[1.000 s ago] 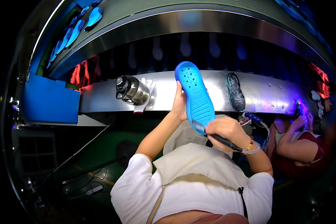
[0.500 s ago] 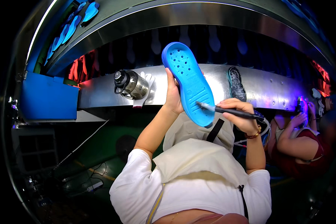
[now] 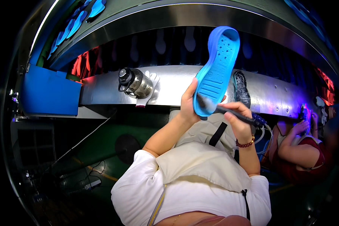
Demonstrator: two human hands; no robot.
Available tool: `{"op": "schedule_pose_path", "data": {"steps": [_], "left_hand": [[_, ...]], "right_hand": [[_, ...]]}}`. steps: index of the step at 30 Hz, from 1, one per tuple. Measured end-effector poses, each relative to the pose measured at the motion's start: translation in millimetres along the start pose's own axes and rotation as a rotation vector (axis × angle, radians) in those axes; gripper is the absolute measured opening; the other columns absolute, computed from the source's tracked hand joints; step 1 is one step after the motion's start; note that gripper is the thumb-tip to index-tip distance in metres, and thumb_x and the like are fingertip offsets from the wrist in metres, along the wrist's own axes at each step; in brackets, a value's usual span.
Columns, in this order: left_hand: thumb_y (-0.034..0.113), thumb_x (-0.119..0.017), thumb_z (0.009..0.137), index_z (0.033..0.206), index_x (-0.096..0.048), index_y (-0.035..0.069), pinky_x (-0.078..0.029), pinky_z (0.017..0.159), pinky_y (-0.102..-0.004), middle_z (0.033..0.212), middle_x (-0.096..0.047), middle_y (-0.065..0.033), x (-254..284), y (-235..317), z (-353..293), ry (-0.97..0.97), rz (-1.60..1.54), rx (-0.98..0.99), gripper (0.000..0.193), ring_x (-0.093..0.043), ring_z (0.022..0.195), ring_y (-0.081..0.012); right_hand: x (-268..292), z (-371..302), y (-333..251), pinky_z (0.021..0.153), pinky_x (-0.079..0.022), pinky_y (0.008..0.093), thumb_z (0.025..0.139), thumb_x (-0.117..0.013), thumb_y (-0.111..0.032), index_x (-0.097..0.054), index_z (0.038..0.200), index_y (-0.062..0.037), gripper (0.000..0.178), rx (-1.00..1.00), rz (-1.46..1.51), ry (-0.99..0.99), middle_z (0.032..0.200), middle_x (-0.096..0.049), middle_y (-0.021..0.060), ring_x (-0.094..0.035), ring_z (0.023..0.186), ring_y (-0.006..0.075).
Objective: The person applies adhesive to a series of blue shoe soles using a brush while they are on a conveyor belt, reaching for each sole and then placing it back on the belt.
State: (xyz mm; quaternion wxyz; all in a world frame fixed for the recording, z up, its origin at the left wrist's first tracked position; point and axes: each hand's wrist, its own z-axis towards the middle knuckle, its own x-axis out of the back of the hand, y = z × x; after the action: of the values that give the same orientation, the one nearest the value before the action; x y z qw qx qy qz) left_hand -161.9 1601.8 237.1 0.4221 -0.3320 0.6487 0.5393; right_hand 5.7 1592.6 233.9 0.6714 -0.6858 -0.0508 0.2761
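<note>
A bright blue shoe sole (image 3: 214, 82), with a raised rim, grooves and small holes, is tilted up in front of me. My left hand (image 3: 189, 102) grips it by its lower left side, the thumb on the rim. In my right hand (image 3: 240, 119) is a brush (image 3: 235, 113) with a dark handle, its hose or cable trailing at the back. The pale bristles, smeared by motion, lie against the inside of the sole's lower end. A dark sole with a teal edge (image 3: 241, 88) rests on the metal ledge (image 3: 173, 86) beyond my right hand.
A clear bottle with a black lid (image 3: 133, 83) lies on a white glove (image 3: 148, 96) on the ledge's left. Farther left stands a blue box (image 3: 51, 90). More blue soles (image 3: 76, 24) lie on the upper belt. At right sits another person (image 3: 303, 147), hands under purple light.
The blue sole has swung its upper end to the right, my left hand moving right with it. My right hand has shifted slightly left, and the bristles now touch nearer the sole's lower end.
</note>
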Motion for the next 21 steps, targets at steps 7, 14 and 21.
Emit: {"op": "schedule_pose_path", "data": {"steps": [7, 14, 21], "left_hand": [[0.043, -0.029, 0.089, 0.127, -0.035, -0.002, -0.042, 0.089, -0.0486, 0.12, -0.048, -0.0216, 9, 11, 7, 0.007, 0.04, 0.01, 0.06, -0.052, 0.104, -0.0359], [0.045, -0.029, 0.089, 0.127, -0.036, -0.002, -0.04, 0.091, -0.0513, 0.122, -0.045, -0.023, 9, 24, 15, -0.143, -0.033, 0.123, 0.061, -0.05, 0.106, -0.0376], [0.036, -0.042, 0.087, 0.121, -0.042, -0.004, -0.045, 0.087, -0.0423, 0.116, -0.05, -0.0226, -2, 43, 13, -0.131, 0.102, 0.449, 0.052, -0.055, 0.101, -0.032]], "right_hand": [[7, 15, -29, 0.077, -0.047, 0.0254, 0.074, -0.061, 0.003, -0.061, 0.094, 0.0037, 0.02, 0.092, -0.226, -0.088, 0.094, -0.063, 0.0136, -0.06, 0.088, 0.0156], [4, 20, -41, 0.074, -0.048, 0.0251, 0.073, -0.061, 0.001, -0.061, 0.092, 0.0027, 0.019, 0.2, -0.477, -0.283, 0.091, -0.064, 0.0136, -0.062, 0.083, 0.0165], [15, 21, -56, 0.077, -0.049, 0.0296, 0.072, -0.064, 0.001, -0.062, 0.093, 0.0001, 0.022, 0.297, -0.566, -0.517, 0.092, -0.065, 0.0117, -0.062, 0.087, 0.0225]]}}
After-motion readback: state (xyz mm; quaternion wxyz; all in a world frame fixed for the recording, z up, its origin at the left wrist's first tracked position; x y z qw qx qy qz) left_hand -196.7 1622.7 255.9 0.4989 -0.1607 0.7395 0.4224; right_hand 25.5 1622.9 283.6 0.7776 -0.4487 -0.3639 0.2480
